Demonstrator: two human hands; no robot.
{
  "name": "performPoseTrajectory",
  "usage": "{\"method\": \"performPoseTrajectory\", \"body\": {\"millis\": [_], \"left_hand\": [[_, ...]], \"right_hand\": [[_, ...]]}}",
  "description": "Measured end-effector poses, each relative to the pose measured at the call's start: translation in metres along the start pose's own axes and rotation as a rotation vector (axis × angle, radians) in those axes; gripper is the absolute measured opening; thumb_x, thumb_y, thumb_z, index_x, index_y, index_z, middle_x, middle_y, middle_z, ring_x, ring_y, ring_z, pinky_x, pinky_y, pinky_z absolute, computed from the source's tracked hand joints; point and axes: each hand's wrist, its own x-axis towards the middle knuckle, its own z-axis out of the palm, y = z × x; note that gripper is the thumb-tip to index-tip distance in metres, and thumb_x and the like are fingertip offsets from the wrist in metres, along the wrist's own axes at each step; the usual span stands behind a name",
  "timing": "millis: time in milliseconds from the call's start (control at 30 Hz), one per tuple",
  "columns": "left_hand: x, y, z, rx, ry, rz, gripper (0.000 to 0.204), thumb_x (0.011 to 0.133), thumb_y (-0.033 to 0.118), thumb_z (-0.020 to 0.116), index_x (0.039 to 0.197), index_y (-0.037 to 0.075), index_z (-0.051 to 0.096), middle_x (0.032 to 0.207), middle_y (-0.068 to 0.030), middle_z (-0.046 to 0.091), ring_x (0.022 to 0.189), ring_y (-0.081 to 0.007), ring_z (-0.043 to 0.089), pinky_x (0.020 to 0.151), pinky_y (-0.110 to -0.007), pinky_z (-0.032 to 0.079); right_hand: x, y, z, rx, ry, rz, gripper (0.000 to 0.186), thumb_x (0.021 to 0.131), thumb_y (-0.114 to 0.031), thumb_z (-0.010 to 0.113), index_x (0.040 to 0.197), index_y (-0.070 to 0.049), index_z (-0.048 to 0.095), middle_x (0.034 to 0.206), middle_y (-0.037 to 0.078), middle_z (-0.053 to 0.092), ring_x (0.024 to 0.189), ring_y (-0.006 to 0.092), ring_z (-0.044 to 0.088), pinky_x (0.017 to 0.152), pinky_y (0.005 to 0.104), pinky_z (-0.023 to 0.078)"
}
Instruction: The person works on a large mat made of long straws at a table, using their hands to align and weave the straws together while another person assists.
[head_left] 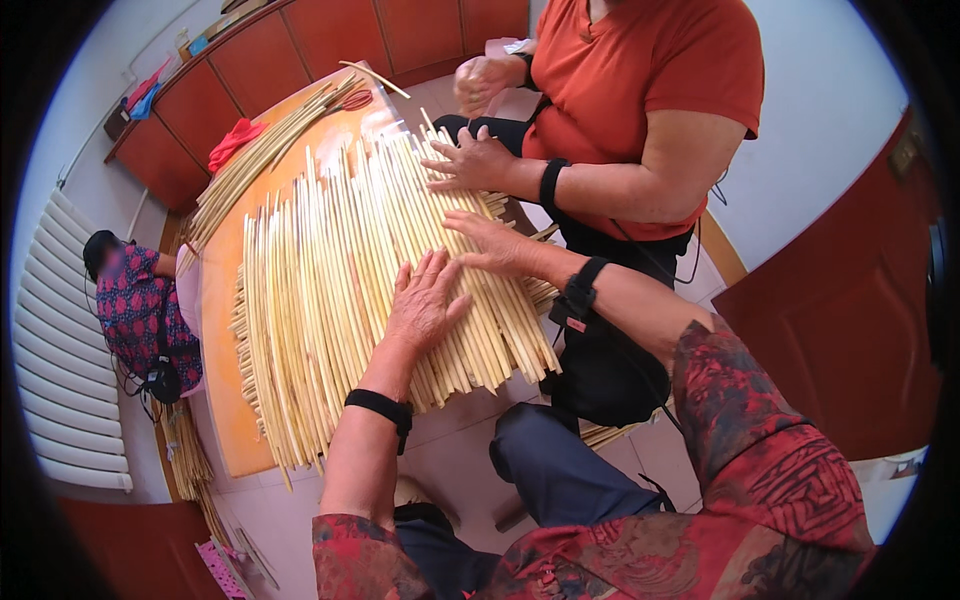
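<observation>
Left hand (425,305) and right hand (490,242) are both laid palm down on a wide layer of stalks (310,290). The left hand is spread, with the fingers extended toward the far end and the thumb held apart to the right. The right hand is also extended, with its fingers directed leftward across the right side of the layer. The layer is positioned beneath both hands on an orange table (232,425), and most of its width is located left of the left hand.

The long axis is directed away from the person. At the left the stalks are aligned nearly straight ahead; at the right they are slanted, with far ends to the left and near ends to the right. The near ends are extended past the table edge.

The stalks are thin, straight and pale yellow, marked with scattered brown spots, and are set side by side with uneven ends. The far right portion is touched by a co-worker's hand (470,163).
</observation>
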Motion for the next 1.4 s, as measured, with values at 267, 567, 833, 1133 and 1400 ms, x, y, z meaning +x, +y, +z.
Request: {"method": "performPoseTrajectory", "body": {"millis": [267, 567, 833, 1133, 1400], "left_hand": [[0.0, 0.0, 0.002, -0.001, 0.017, 0.001, 0.061, 0.092, 0.047, 0.042, 0.144, 0.014, 0.035, 0.152, -0.0109, 0.027, 0.143, -0.0242, 0.019, 0.116, -0.044, 0.007], [0.0, -0.002, 0.005, -0.004, 0.011, 0.002, 0.061, 0.093, 0.049, 0.041, 0.143, 0.014, 0.035, 0.152, -0.0113, 0.027, 0.142, -0.0261, 0.02, 0.116, -0.045, 0.008], [0.005, -0.002, 0.0, -0.111, 0.067, 0.089, 0.056, 0.09, 0.046, 0.047, 0.133, 0.009, 0.047, 0.138, -0.015, 0.046, 0.131, -0.0313, 0.035, 0.111, -0.048, 0.017], [0.004, -0.01, 0.009, -0.193, 0.175, 0.109, 0.053, 0.09, 0.035, 0.047, 0.134, 0.005, 0.045, 0.138, -0.0179, 0.045, 0.134, -0.031, 0.032, 0.114, -0.044, 0.013], [0.009, -0.026, 0.015, -0.282, 0.17, 0.092, 0.052, 0.087, 0.024, 0.053, 0.135, 0.006, 0.044, 0.14, -0.017, 0.042, 0.135, -0.0339, 0.029, 0.116, -0.044, 0.014]], "right_hand": [[-0.035, 0.005, -0.048, -0.3, 0.076, 0.274, 0.038, 0.085, -0.001, 0.043, 0.122, 0.0, 0.049, 0.125, 0.024, 0.052, 0.12, 0.0361, 0.048, 0.102, 0.0424, 0.038], [-0.021, -0.032, -0.017, -0.683, -0.138, 0.32, 0.025, 0.089, -0.01, 0.044, 0.112, -0.002, 0.052, 0.109, 0.018, 0.059, 0.106, 0.0299, 0.058, 0.086, 0.0397, 0.049], [0.04, -0.063, 0.034, -0.23, -0.011, -0.026, 0.042, 0.089, -0.02, 0.051, 0.126, 0.001, 0.051, 0.13, 0.021, 0.049, 0.126, 0.0327, 0.042, 0.105, 0.0409, 0.033], [0.043, -0.032, 0.054, 0.102, 0.018, 0.092, 0.051, 0.097, -0.04, 0.038, 0.13, -0.003, 0.051, 0.138, 0.02, 0.044, 0.131, 0.0325, 0.036, 0.111, 0.0401, 0.024], [0.04, -0.038, 0.058, 0.107, 0.158, 0.134, 0.054, 0.098, -0.043, 0.037, 0.128, -0.001, 0.052, 0.133, 0.02, 0.05, 0.126, 0.0323, 0.043, 0.108, 0.0385, 0.03]]}}
